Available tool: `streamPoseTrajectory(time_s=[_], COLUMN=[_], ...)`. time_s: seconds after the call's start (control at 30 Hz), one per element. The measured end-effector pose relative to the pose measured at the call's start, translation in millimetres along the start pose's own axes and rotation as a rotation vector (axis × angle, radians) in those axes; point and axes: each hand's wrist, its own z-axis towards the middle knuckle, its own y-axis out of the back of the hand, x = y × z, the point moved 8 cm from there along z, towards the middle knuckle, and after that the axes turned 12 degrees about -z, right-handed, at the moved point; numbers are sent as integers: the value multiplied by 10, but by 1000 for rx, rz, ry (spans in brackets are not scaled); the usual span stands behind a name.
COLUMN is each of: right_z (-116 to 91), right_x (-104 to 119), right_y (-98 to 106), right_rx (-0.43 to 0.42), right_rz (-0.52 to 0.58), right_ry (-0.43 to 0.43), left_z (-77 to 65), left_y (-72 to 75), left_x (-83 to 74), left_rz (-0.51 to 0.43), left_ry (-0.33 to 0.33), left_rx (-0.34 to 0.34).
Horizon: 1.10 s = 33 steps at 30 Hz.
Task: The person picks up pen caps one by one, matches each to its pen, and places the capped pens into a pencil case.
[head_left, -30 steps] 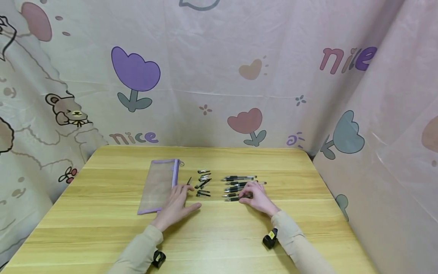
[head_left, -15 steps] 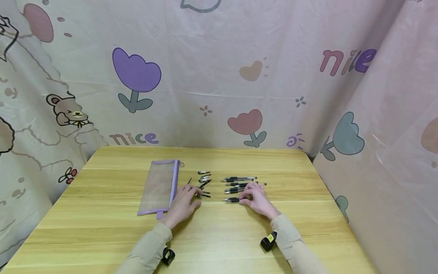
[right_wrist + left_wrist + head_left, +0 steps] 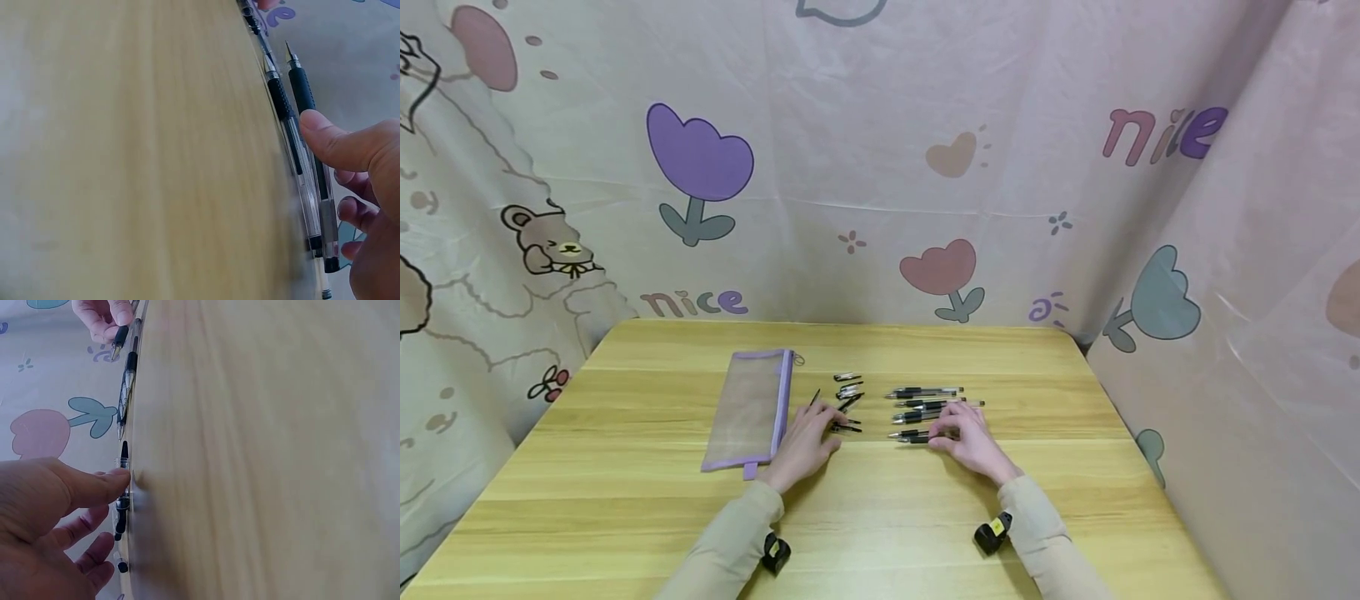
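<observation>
In the head view my right hand [image 3: 970,437] pinches a black-gripped gel pen [image 3: 302,87] between thumb and fingers. The right wrist view has this pen tilted, tip away from me, just above another uncapped pen [image 3: 281,103] on the table. My left hand [image 3: 808,442] is at the near end of a group of pen caps. Its thumb lies against a clear pen cap [image 3: 122,463] with a black clip; the index finger is largely hidden behind the thumb. More caps [image 3: 848,390] lie beyond it, and several uncapped pens [image 3: 925,392] lie beyond my right hand.
A flat mesh zip pouch [image 3: 748,408] with purple edging lies left of the caps. The wooden table [image 3: 880,517] ends at a printed curtain [image 3: 820,167] at the back and sides. A black wrist camera [image 3: 992,533] hangs at the right sleeve.
My left hand has moved right from the pouch's edge to the near caps. My right hand stays over the nearest pens, where the pinched pen has shifted slightly.
</observation>
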Motion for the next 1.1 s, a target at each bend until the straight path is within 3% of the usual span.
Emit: streamPoseTrajectory(time_s=[0.67, 1.1], right_z=[-40, -55], right_x=[-25, -36], right_y=[76, 74], right_rx=[-12, -36], right_rz=[15, 1], right_ry=[-4, -3], left_z=[25, 21], left_y=[8, 18], left_x=[4, 53], left_rz=[-39, -103], left_ry=[4, 66], left_rx=[-11, 8])
